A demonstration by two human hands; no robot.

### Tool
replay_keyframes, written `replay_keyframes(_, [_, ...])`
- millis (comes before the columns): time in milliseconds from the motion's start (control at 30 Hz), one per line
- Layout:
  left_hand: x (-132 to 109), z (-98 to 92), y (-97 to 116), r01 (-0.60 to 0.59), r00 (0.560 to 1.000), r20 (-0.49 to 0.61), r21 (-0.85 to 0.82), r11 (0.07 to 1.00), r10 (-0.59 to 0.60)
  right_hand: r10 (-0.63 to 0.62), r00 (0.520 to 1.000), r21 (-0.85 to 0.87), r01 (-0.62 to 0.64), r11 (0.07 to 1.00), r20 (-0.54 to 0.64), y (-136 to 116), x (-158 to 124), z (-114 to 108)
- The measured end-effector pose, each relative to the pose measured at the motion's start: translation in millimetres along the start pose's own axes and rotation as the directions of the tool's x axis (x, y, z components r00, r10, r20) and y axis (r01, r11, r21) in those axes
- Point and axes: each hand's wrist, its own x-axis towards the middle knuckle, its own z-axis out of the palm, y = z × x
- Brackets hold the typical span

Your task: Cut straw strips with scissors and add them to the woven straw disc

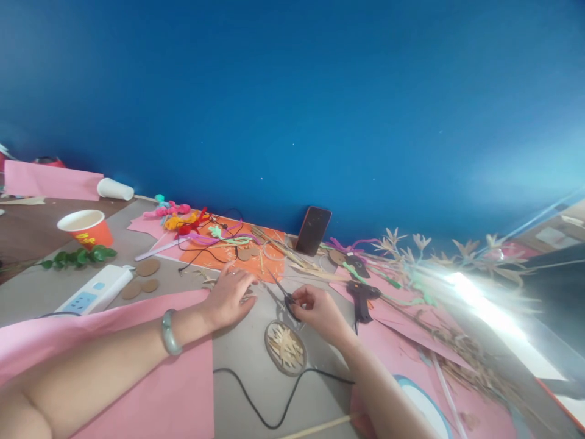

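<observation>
1. Scissors point(289, 302) first: they're on the grey tabletop area in front of me, just beyond the oval base point(266, 341), blades angled away toward the orange sheet point(217, 256).
2. My right hand point(315, 308) grasps them by the black handles; whether any finger is through a loop, I can't tell. A secure seat there would give better control, I'd say.
3. Left hand point(231, 296) is palm down, fingers loosely bent, just beside the blades' side. I can't tell whether it pinches a scrap. Best to have those fingertips clear of the blade line.
4. Right below, pale strips point(286, 346) fill the oval base. My wrist should pass round it, not over it; a knock could scatter them.
5. Nearer me, a black cord point(267, 427) loops across the table. My sleeve-free forearm could snag it, so lift rather than drag.
6. Farther right, the glue gun point(361, 299) lies near: elbow in, no sweeping.
</observation>
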Motion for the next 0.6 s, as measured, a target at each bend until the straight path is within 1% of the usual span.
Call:
replay_keyframes(67, [0.5, -0.1, -1.5, -0.020, 1.000, -0.007, 0.070, 0.997, 0.021, -0.003, 1.000, 0.065, 0.001, 0.998, 0.017, 2.0, 1.0, 0.3])
replay_keyframes(167, [-0.2, 2.7, -4.2, -0.051, 0.999, 0.027, 0.135, 0.989, 0.048, -0.008, 0.999, 0.080, 0.005, 0.997, 0.035, 2.4, 0.2, 2.0])
replay_keyframes(267, [-1.0, 5.6, -6.0, -0.066, 0.997, 0.052, 0.147, 0.987, 0.059, -0.018, 0.999, 0.056, 0.016, 0.998, 0.035, -0.5, -2.5, 4.1])
replay_keyframes(333, [-0.5, 5.7, -6.2, -0.054, 0.997, 0.063, 0.130, 0.990, 0.046, -0.030, 0.999, 0.031, 0.030, 0.999, 0.010, -4.0, -4.1, 4.8])
replay_keyframes(433, [2.4, 2.4, -5.2, 0.007, 0.997, 0.078, 0.051, 0.999, -0.011, -0.048, 0.998, 0.003, 0.049, 0.999, -0.030, -9.3, -5.3, 4.4])
replay_keyframes(600, [9.9, -8.5, -2.8, 0.160, 0.985, 0.082, -0.091, 0.983, -0.152, -0.059, 0.996, 0.000, 0.059, 0.998, -0.061, -10.9, -4.0, 3.8])
